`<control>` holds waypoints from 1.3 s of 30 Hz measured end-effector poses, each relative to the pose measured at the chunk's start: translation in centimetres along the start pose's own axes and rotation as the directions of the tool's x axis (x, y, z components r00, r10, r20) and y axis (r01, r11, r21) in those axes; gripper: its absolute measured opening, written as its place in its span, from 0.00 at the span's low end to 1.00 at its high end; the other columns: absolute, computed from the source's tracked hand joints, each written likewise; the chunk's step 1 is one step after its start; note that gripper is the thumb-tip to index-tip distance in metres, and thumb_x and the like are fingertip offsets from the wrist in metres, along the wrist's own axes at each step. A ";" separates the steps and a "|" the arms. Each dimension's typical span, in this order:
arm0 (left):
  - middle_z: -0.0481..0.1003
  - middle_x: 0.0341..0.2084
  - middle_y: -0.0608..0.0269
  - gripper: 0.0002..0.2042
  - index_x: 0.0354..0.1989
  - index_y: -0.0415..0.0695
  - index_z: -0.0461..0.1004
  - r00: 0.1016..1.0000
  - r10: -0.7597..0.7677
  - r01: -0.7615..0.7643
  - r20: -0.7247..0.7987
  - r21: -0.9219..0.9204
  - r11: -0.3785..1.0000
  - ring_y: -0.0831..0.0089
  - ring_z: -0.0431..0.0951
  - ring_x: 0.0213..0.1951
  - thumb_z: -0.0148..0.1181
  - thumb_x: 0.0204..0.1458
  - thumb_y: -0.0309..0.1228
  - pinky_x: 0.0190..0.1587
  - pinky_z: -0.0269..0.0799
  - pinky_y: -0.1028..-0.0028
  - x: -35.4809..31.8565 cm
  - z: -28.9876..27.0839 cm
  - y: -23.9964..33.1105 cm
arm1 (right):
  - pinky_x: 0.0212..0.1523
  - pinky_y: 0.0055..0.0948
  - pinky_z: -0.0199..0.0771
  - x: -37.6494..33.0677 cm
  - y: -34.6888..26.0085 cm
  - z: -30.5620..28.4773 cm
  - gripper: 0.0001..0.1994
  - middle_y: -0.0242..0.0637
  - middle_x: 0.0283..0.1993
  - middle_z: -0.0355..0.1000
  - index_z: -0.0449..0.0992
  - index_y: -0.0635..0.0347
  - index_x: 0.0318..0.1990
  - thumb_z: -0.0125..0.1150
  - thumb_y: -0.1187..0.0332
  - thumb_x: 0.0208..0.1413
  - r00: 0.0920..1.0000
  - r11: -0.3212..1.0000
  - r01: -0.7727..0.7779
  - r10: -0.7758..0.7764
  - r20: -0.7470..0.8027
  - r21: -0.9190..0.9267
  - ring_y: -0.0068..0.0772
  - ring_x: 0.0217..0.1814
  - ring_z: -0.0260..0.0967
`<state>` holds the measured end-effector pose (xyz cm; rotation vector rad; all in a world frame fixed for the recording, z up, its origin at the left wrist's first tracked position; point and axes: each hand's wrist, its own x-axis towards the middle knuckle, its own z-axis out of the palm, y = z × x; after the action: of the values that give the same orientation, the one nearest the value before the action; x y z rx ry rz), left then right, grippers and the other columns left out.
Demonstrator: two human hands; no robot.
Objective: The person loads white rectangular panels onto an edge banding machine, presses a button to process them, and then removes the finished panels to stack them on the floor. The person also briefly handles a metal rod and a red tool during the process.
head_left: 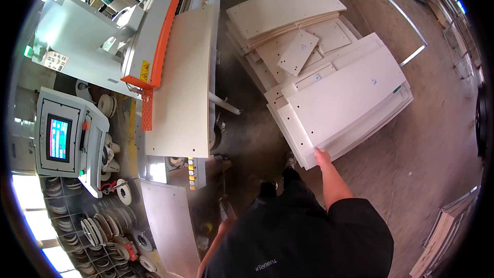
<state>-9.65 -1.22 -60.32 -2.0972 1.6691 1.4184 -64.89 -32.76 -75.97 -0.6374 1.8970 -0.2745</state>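
Observation:
My right hand (322,156) is at the near corner of the top white panel (350,92) on a stack, its fingers closed on the panel's edge. Small dark holes run along that panel's left side, and a small label lies on its face. Low in the picture, my left hand (225,225) hangs beside my body, close to a grey, narrow piece that I cannot make out. Its fingers are too dim to read. Another long white panel (182,82) lies on the machine bed to my left, partly under the orange guard.
The orange-edged machine (167,25) runs along the left, with a control screen (59,138) beside it. Rolls of edging (95,231) fill a rack at lower left. More panels (288,10) are piled behind, next to a metal frame (391,7). Boards (445,231) lean at lower right.

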 end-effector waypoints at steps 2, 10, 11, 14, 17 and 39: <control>0.79 0.44 0.53 0.16 0.52 0.50 0.77 0.998 -0.063 0.059 -0.026 -0.124 0.991 0.50 0.80 0.48 0.56 0.60 0.41 0.49 0.77 0.56 -1.1 0.0 -0.2 | 0.36 0.44 0.76 1.9 0.0 0.3 0.27 0.36 0.38 0.74 0.77 0.62 0.44 0.65 0.42 0.57 0.992 0.981 -0.038 0.060 -0.109 0.190 0.34 0.40 0.72; 0.76 0.48 0.54 0.16 0.50 0.49 0.75 0.994 -0.091 0.077 -0.061 -0.206 0.976 0.50 0.77 0.50 0.62 0.53 0.33 0.48 0.78 0.58 1.1 -3.3 1.1 | 0.64 0.45 0.70 2.0 -7.5 1.1 0.55 0.62 0.60 0.69 0.61 0.83 0.62 0.72 0.34 0.44 0.858 0.927 -0.300 0.366 -0.360 0.225 0.55 0.63 0.70; 0.75 0.49 0.54 0.16 0.50 0.49 0.75 0.993 -0.105 0.088 -0.057 -0.242 0.966 0.50 0.77 0.51 0.63 0.52 0.32 0.49 0.78 0.57 1.3 -2.4 1.1 | 0.67 0.45 0.68 -0.5 -10.3 0.9 0.58 0.63 0.63 0.66 0.57 0.84 0.64 0.73 0.34 0.43 0.847 0.912 -0.342 0.403 -0.346 0.224 0.55 0.66 0.67; 0.76 0.48 0.55 0.16 0.50 0.48 0.75 0.997 -0.044 0.026 -0.060 -0.262 0.965 0.51 0.77 0.51 0.62 0.52 0.33 0.49 0.78 0.58 2.4 -2.3 2.5 | 0.69 0.44 0.66 -0.6 -9.8 1.0 0.62 0.64 0.67 0.62 0.49 0.85 0.67 0.75 0.36 0.42 0.846 0.913 -0.298 0.388 -0.367 0.278 0.56 0.69 0.65; 0.78 0.45 0.55 0.12 0.46 0.45 0.77 0.997 -0.048 0.033 -0.054 -0.241 0.970 0.54 0.80 0.47 0.60 0.57 0.36 0.48 0.77 0.59 3.0 -3.6 7.9 | 0.52 0.49 0.77 2.3 -6.2 1.4 0.58 0.60 0.63 0.66 0.55 0.82 0.64 0.81 0.42 0.39 0.837 0.915 -0.218 0.355 -0.416 0.340 0.53 0.61 0.70; 0.77 0.36 0.64 0.05 0.36 0.53 0.77 0.992 0.083 -0.120 -0.100 -0.461 0.879 0.60 0.80 0.40 0.61 0.52 0.36 0.38 0.80 0.60 4.8 -0.7 -5.2 | 0.46 0.45 0.81 -4.8 4.9 3.9 0.23 0.34 0.55 0.74 0.70 0.52 0.59 0.65 0.52 0.62 0.962 0.684 -0.272 0.174 0.211 0.677 0.37 0.56 0.74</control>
<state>-5.24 -2.97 -65.63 -2.3522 1.6064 1.9650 -61.44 -25.73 -76.09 0.1041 1.5482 -0.7357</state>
